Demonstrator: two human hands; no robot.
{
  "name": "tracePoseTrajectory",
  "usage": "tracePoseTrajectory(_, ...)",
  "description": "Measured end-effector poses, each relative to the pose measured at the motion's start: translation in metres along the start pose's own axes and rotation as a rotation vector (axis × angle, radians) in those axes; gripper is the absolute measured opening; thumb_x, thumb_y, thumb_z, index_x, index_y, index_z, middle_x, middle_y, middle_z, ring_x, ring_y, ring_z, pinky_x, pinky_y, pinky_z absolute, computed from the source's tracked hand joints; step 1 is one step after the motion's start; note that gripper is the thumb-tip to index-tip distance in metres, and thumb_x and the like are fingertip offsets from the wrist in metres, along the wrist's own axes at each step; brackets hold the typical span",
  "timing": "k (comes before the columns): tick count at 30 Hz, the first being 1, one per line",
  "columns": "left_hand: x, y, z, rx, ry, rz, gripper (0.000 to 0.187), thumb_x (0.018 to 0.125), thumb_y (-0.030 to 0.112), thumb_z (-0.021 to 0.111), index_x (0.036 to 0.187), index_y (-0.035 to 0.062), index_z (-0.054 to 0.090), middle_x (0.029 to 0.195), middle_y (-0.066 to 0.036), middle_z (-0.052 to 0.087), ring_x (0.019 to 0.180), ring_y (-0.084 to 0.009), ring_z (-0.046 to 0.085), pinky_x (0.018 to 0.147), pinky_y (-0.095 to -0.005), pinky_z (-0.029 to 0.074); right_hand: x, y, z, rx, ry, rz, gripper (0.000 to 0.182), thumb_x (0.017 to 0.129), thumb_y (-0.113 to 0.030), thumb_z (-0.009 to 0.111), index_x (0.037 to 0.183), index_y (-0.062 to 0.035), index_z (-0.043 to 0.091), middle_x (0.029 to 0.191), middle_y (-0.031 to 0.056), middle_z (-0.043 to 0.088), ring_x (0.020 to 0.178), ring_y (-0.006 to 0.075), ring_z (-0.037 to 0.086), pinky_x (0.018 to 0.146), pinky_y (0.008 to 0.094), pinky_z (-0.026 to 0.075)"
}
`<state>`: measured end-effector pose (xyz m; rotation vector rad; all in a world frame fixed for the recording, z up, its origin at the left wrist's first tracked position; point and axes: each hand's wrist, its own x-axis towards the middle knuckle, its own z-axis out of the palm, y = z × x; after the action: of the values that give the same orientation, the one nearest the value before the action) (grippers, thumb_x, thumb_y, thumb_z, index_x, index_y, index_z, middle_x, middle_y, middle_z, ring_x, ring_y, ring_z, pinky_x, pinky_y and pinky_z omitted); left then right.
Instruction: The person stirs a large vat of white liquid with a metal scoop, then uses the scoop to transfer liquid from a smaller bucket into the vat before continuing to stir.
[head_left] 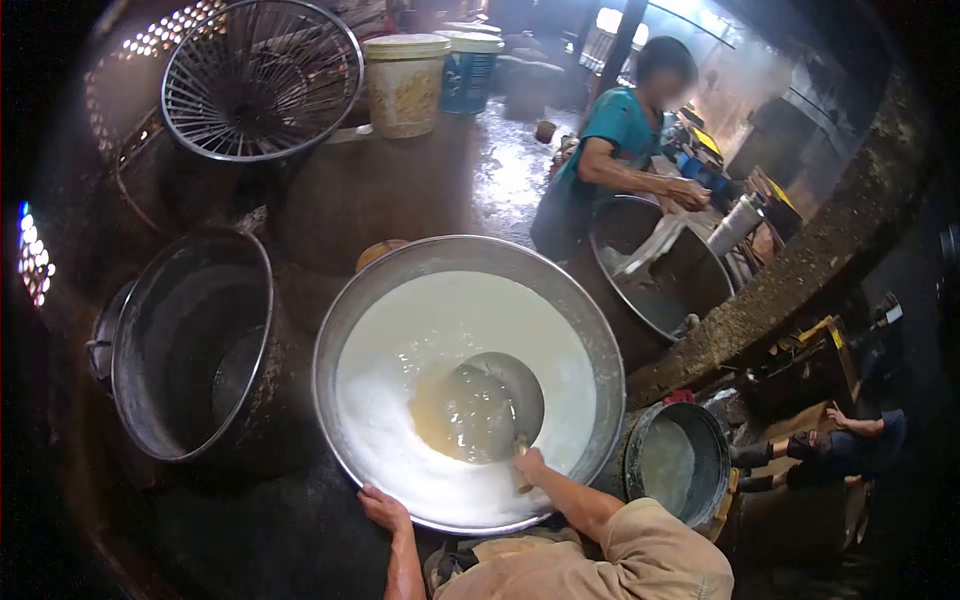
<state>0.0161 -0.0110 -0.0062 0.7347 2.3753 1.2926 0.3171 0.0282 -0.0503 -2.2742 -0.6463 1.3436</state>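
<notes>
A wide metal basin (331,420) stands in front of me, holding milky white liquid (470,310) with foam along its near left side. My right hand (528,464) grips the short handle of a large round metal ladle (522,385). The ladle's bowl is partly in the liquid, right of the basin's middle, and a yellowish, rippling patch lies in and beside it. At the near left edge, my left hand (385,508) holds the basin's rim; its fingertips are partly hidden.
A deep metal pot (262,350) stands left. Behind are a slatted round basket (345,120) and white bucket (405,95). A person in teal (615,125) handles pale cloth over another pot (720,275). A smaller bucket of liquid (715,430) stands right, near another person's legs (775,455).
</notes>
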Motion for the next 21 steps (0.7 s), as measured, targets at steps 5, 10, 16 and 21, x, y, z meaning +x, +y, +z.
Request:
tracePoseTrajectory(5,-0.003,0.004,-0.006,0.028,-0.005,-0.004,0.045,0.095,0.032,0.032,0.094,-0.0097,0.05,0.087,-0.032,0.056,0.082,-0.0466,0.053,0.069,-0.0496,0.04,-0.02,-0.027,-0.118,-0.162,0.404,-0.238,0.047,0.067,-0.012,0.067,0.106,0.0018,0.045,0.098,0.0251,0.057,0.095,0.0399,0.056,0.078,0.043,0.046)
tracePoseTrajectory(10,0.002,-0.003,-0.004,0.004,-0.027,-0.111,0.05,0.094,0.038,0.031,0.103,-0.0061,0.053,0.095,-0.029,0.058,0.088,-0.043,0.055,0.075,-0.0467,0.042,-0.039,0.039,-0.25,0.086,0.777,-0.539,0.034,0.069,-0.017,0.071,0.089,0.0001,0.05,0.065,0.0102,0.055,0.058,0.0227,0.054,0.054,0.0377,0.045)
tracePoseTrajectory(16,0.025,-0.039,0.006,0.117,0.008,0.05,0.045,0.093,0.036,0.032,0.106,-0.002,0.052,0.096,-0.027,0.059,0.088,-0.0425,0.056,0.076,-0.0488,0.042,-0.11,0.144,-0.406,-0.164,0.817,-0.309,0.03,0.072,-0.017,0.066,0.09,0.0066,0.059,0.084,0.0267,0.06,0.077,0.0386,0.061,0.065,0.0429,0.046)
tracePoseTrajectory(21,0.028,-0.029,-0.008,0.256,0.029,0.076,0.05,0.09,0.041,0.034,0.11,-0.0011,0.051,0.104,-0.026,0.056,0.091,-0.0422,0.055,0.079,-0.0484,0.042,-0.099,0.2,-0.439,-0.458,0.811,0.109,0.035,0.075,-0.017,0.061,0.103,0.0034,0.056,0.093,0.0262,0.06,0.088,0.0401,0.059,0.073,0.0456,0.047)
